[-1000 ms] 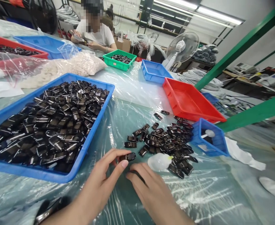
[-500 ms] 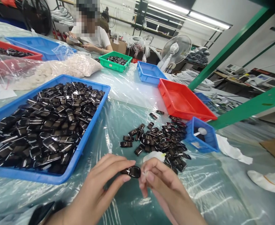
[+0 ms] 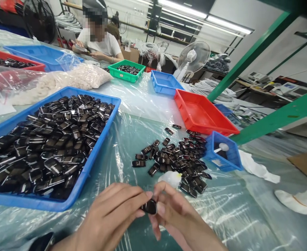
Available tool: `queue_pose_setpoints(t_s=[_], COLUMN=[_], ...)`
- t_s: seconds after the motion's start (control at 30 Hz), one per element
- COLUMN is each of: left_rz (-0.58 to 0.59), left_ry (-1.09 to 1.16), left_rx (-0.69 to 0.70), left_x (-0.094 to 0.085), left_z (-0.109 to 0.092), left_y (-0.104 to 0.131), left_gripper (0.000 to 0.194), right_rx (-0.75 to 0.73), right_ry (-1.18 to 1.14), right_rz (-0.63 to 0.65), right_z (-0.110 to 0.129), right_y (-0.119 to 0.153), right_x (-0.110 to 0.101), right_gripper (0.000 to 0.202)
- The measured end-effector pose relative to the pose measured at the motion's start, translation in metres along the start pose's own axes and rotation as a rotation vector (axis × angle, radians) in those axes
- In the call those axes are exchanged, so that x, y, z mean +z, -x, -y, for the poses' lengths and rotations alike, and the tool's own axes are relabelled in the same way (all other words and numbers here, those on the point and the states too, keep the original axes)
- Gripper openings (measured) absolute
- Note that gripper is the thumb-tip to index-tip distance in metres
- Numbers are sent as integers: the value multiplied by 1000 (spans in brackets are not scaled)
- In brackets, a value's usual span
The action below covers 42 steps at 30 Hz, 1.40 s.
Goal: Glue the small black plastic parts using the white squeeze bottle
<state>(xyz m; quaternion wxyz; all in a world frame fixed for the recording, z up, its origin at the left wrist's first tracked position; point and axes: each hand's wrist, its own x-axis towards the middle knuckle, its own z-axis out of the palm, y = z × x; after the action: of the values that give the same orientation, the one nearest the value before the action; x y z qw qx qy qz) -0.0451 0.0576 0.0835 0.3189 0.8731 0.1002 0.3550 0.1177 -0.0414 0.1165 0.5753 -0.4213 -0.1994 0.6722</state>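
Observation:
Between the thumb and fingers of my left hand [image 3: 117,211] is a small glossy black casing [image 3: 150,206] with a rounded end. My right hand [image 3: 173,212] is closed at that end, its thumb against the casing and its index finger curled behind. Any tiny piece between those right fingertips is hidden. Just beyond the hands lies a translucent white squeeze bottle [image 3: 170,179] with a yellow tip. Around it spreads a loose pile of similar black casings [image 3: 169,157].
A large blue tray [image 3: 90,174] full of black casings stands at left. Right of the pile are a small blue bin [image 3: 228,162] holding a white spoon and a red tray [image 3: 206,120]. A green post [image 3: 247,59] rises there. Across the table sits a person [image 3: 98,45].
Both hands have come closer together and slightly lower in view. The right fingers, earlier apart from the casing and pinching a tiny pale piece, now meet the casing's rounded end.

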Motion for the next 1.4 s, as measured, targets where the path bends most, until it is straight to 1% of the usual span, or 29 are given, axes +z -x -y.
queue_pose_setpoints(t_s=[0.07, 0.13, 0.17, 0.2, 0.23, 0.27, 0.3, 0.33, 0.37, 0.4, 0.43, 0.47, 0.53, 0.6, 0.67, 0.73, 0.8, 0.87, 1.0, 1.13, 1.3, 1.4], left_rz=[-13, -50, -86, -138, -194, -253, -309, -315, -328, -328, -287, -227, -127, 8, 74, 113, 128, 123, 64, 24, -68, -59], left_ry=[16, -26, -85, -179, -306, -449, -622, -789, -902, -950, -944, -902, -814, -743, -704, -647, -566, -469, -273, -78, 111, 241], left_rx=[11, 25, 29, 23, 1, -43, -99, -182, -286, -329, -323, -295, -200, -165, -167, -179, -199, -234, -360, -501, -679, -754], left_x=[3, 2, -3, -11, -21, -33, -46, -57, -66, -71, -71, -66, -44, -15, 8, 20, 21, 16, 8, 8, 8, 7], left_z=[-6, -13, -15, -16, -16, -15, -12, -9, -5, -1, 3, 6, 12, 18, 25, 32, 37, 37, 23, 11, 12, 15], left_y=[-1, -3, -5, -8, -11, -15, -19, -24, -28, -31, -34, -36, -37, -36, -36, -37, -40, -42, -43, -41, -40, -43], left_gripper=[30, 29, 30, 32, 37, 44, 47, 46, 47, 46, 46, 44, 38, 33, 31, 30, 29, 26, 24, 22, 33, 35], right_rx=[41, 35, -1, -76, -194, -348, -520, -684, -819, -891, -895, -865, -733, -602, -505, -451, -439, -445, -468, -471, -455, -449], right_ry=[3, 66, 119, 193, 291, 400, 508, 611, 692, 746, 798, 865, 966, 1007, 1014, 1015, 1017, 1021, 1051, 1084, 1098, 1100], right_rz=[17, 25, 9, -37, -125, -256, -418, -579, -712, -785, -778, -718, -615, -519, -473, -481, -494, -507, -502, -482, -474, -463], right_z=[-1, -2, -2, -1, 0, 3, 6, 9, 11, 13, 14, 13, 8, 1, -5, -8, -8, -6, -5, -6, -8, -8], right_y=[1, 5, 8, 12, 16, 20, 24, 27, 28, 28, 26, 23, 14, 5, -2, -4, -4, -3, 3, 6, 6, 6], right_x=[2, 5, 6, 6, 5, 2, -3, -10, -18, -26, -35, -43, -53, -56, -54, -51, -50, -50, -50, -48, -47, -47], right_gripper=[26, 30, 32, 33, 34, 32, 28, 23, 18, 15, 18, 25, 43, 54, 50, 34, 24, 24, 27, 26, 26, 26])
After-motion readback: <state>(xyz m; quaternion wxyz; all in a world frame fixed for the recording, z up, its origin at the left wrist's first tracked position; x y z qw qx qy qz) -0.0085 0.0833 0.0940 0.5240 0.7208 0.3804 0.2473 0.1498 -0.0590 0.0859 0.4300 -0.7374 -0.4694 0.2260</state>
